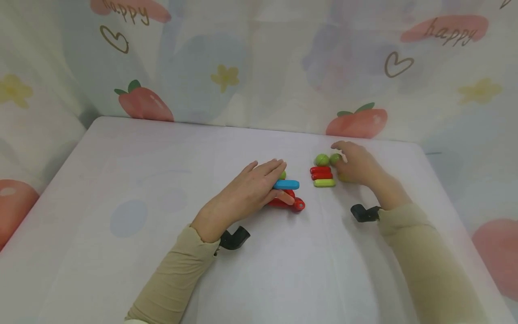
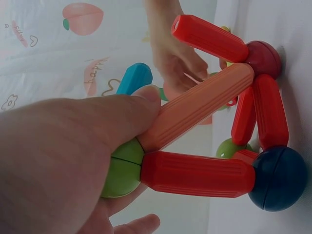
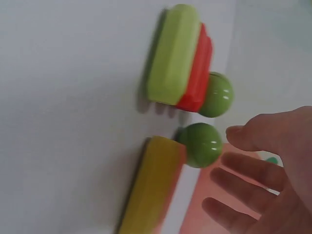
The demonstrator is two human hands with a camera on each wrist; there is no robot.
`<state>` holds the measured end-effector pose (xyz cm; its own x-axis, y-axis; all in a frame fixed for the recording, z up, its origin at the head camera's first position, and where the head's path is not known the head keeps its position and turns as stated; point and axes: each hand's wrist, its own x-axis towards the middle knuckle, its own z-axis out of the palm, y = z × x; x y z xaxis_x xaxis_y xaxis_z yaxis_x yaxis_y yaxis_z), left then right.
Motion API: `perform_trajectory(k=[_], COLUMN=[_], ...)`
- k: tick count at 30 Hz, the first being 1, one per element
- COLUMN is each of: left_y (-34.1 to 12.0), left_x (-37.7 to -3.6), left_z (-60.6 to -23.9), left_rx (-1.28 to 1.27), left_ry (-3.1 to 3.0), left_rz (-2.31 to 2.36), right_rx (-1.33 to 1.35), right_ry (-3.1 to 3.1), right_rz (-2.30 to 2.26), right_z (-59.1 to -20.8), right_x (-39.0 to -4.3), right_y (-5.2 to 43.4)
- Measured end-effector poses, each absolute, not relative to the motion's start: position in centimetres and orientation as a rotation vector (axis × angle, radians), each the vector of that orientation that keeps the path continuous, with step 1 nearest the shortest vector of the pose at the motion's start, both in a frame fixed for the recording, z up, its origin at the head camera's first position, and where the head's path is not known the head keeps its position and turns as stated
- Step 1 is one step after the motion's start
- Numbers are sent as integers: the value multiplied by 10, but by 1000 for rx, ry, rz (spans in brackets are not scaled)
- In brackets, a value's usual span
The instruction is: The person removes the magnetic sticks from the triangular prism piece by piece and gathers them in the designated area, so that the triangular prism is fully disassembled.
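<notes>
My left hand (image 1: 252, 186) holds the top of a frame of magnetic building sticks and balls. In the left wrist view its thumb lies along the orange stick (image 2: 197, 107), by the green ball (image 2: 124, 168) partly covered by the hand. A red stick (image 2: 197, 174) runs from that ball to a dark blue ball (image 2: 278, 179) by the table. The orange stick meets a dark red ball (image 2: 264, 59); a blue stick (image 1: 286, 184) juts out too. My right hand (image 1: 358, 164), thumb and fingers apart, is beside a loose green ball (image 3: 201, 145).
Another loose green ball (image 1: 321, 159) lies next to red sticks (image 1: 321, 176) and a yellow-green stick (image 1: 324, 183). Near the right hand lies a yellow stick (image 3: 153, 187). The white table (image 1: 162, 270) meets a patterned cloth (image 1: 279, 81) at the back.
</notes>
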<state>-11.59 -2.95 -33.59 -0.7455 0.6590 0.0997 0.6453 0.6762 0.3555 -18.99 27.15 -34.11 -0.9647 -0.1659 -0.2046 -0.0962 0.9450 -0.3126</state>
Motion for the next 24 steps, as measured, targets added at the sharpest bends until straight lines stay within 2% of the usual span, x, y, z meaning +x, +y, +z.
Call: perform_trajectory(k=[11, 17, 24], left_y=[-30, -28, -27], left_x=[-116, -117, -117], left_z=[-336, -335, -335], left_rx=[1120, 1103, 1094], left_ry=[2830, 2810, 2819], left_rz=[596, 585, 590], right_rx=[-247, -306, -529], right_ry=[3043, 3097, 3132], right_rz=[-668, -782, -874], right_z=[-314, -318, -331], right_x=[-151, -129, -107], right_y=[258, 248, 237])
